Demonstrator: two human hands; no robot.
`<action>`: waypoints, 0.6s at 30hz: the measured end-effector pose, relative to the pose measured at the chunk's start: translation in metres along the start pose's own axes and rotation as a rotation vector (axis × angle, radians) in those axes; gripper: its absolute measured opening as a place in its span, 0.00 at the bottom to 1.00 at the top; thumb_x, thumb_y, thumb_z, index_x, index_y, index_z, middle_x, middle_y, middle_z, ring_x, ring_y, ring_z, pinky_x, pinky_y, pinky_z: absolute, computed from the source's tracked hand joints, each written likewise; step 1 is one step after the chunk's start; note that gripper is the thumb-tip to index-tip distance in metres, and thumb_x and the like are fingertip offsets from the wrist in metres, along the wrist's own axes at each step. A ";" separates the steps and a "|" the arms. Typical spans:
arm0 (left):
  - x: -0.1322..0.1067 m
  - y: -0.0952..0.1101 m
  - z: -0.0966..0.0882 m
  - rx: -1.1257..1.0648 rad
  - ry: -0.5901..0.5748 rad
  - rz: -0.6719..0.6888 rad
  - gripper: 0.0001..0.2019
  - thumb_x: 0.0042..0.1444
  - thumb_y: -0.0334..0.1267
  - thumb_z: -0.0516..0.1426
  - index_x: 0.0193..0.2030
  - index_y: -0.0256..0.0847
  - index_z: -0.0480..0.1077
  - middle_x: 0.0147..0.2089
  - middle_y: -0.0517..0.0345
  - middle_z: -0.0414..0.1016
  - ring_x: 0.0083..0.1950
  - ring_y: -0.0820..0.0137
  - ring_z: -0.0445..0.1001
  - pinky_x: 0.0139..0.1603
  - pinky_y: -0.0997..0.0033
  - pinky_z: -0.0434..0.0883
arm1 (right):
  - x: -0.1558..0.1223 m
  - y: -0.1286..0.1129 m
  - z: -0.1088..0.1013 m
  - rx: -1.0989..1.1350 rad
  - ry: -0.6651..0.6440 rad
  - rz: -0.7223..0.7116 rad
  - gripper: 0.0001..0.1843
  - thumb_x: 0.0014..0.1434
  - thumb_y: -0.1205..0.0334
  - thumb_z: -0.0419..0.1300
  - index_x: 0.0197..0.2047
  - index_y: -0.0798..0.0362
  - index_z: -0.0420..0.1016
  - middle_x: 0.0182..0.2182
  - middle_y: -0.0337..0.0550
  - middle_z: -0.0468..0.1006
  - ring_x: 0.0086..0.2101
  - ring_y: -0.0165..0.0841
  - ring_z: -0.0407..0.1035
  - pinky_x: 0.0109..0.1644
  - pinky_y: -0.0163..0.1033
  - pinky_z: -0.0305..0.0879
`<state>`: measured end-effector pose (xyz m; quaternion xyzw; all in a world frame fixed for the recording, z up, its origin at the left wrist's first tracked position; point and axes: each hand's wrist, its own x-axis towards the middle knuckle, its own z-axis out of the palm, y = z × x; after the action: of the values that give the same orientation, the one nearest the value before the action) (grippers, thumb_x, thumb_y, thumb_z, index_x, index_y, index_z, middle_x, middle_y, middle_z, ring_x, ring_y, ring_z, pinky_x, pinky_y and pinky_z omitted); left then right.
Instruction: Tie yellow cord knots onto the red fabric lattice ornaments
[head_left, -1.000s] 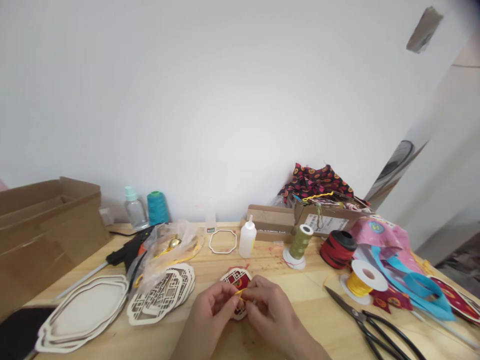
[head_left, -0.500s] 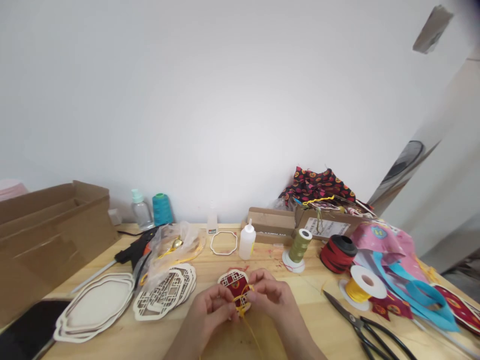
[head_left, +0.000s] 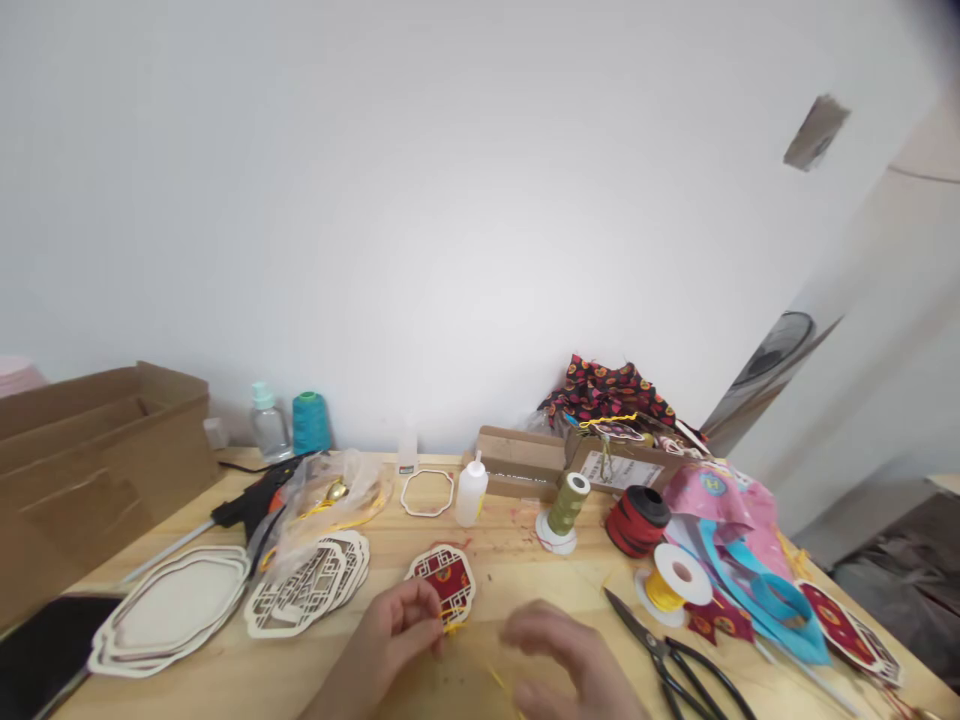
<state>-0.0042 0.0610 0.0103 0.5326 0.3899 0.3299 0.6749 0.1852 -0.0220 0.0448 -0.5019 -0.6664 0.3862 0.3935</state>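
My left hand (head_left: 401,630) is closed, its thumb and fingertips pinched on the lower edge of a small ornament (head_left: 448,575). That ornament has a cream lattice frame over dark red patterned fabric. Yellow cord (head_left: 452,629) shows at its bottom edge, beside my fingertips. My right hand (head_left: 562,655) is apart from the ornament, to its right, and smeared by motion. Its thumb and fingers are spread, with nothing visible gripped between them. A loose strand of yellow cord (head_left: 496,676) hangs just left of it.
Lattice frames (head_left: 300,595) and plain frames (head_left: 169,610) lie stacked on the left. Black scissors (head_left: 660,650) rest at right, beside a yellow cord spool (head_left: 675,580). A white glue bottle (head_left: 471,492) stands behind the ornament. A cardboard box (head_left: 135,480) stands far left.
My right hand has let go of the ornament and drawn away, down and to the right. The left keeps its pinch. The view has turned slightly right.
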 end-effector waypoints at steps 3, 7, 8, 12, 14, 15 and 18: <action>0.000 -0.001 0.001 -0.008 -0.040 0.003 0.05 0.43 0.34 0.57 0.24 0.38 0.64 0.18 0.66 0.69 0.22 0.76 0.65 0.23 0.79 0.56 | 0.020 0.014 0.038 -0.221 0.234 0.126 0.19 0.38 0.66 0.61 0.39 0.54 0.70 0.34 0.45 0.73 0.34 0.36 0.65 0.39 0.36 0.60; 0.005 -0.006 -0.001 0.034 -0.068 0.028 0.07 0.42 0.36 0.58 0.23 0.38 0.64 0.17 0.68 0.66 0.21 0.76 0.63 0.24 0.79 0.57 | 0.032 0.026 0.062 -0.174 0.208 0.152 0.09 0.48 0.65 0.54 0.22 0.54 0.74 0.17 0.35 0.69 0.22 0.27 0.62 0.24 0.28 0.54; 0.006 -0.007 -0.003 0.050 -0.066 0.026 0.07 0.42 0.37 0.58 0.23 0.38 0.64 0.16 0.68 0.65 0.20 0.77 0.62 0.23 0.79 0.57 | 0.033 0.028 0.063 -0.131 0.208 0.151 0.12 0.49 0.64 0.53 0.21 0.55 0.74 0.15 0.34 0.67 0.20 0.26 0.60 0.22 0.27 0.51; 0.010 -0.008 -0.011 0.156 -0.030 0.011 0.07 0.40 0.40 0.58 0.23 0.38 0.66 0.16 0.68 0.66 0.18 0.75 0.62 0.20 0.79 0.56 | 0.037 0.034 0.058 0.122 0.343 0.260 0.17 0.50 0.55 0.53 0.19 0.58 0.71 0.12 0.34 0.63 0.15 0.23 0.54 0.18 0.27 0.48; 0.010 -0.004 -0.016 0.200 -0.026 -0.007 0.08 0.41 0.40 0.57 0.27 0.38 0.70 0.21 0.63 0.73 0.24 0.71 0.68 0.26 0.76 0.62 | 0.038 0.036 0.054 0.245 0.405 0.303 0.19 0.47 0.51 0.56 0.17 0.59 0.69 0.12 0.35 0.63 0.15 0.22 0.53 0.17 0.28 0.47; 0.010 -0.002 -0.018 0.208 -0.035 -0.026 0.10 0.41 0.40 0.57 0.29 0.37 0.72 0.25 0.60 0.76 0.27 0.68 0.70 0.30 0.74 0.64 | 0.039 0.037 0.053 0.283 0.425 0.318 0.19 0.46 0.50 0.56 0.17 0.58 0.69 0.12 0.34 0.63 0.14 0.22 0.52 0.17 0.28 0.46; 0.010 0.002 -0.021 0.223 -0.054 -0.083 0.12 0.41 0.41 0.57 0.31 0.37 0.74 0.29 0.56 0.78 0.35 0.63 0.72 0.38 0.69 0.65 | 0.042 0.037 0.049 0.407 0.449 0.357 0.20 0.45 0.48 0.56 0.18 0.58 0.68 0.10 0.33 0.61 0.11 0.20 0.47 0.15 0.28 0.40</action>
<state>-0.0181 0.0794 0.0075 0.5966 0.4275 0.2416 0.6347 0.1458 0.0206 -0.0022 -0.5941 -0.3744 0.4538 0.5485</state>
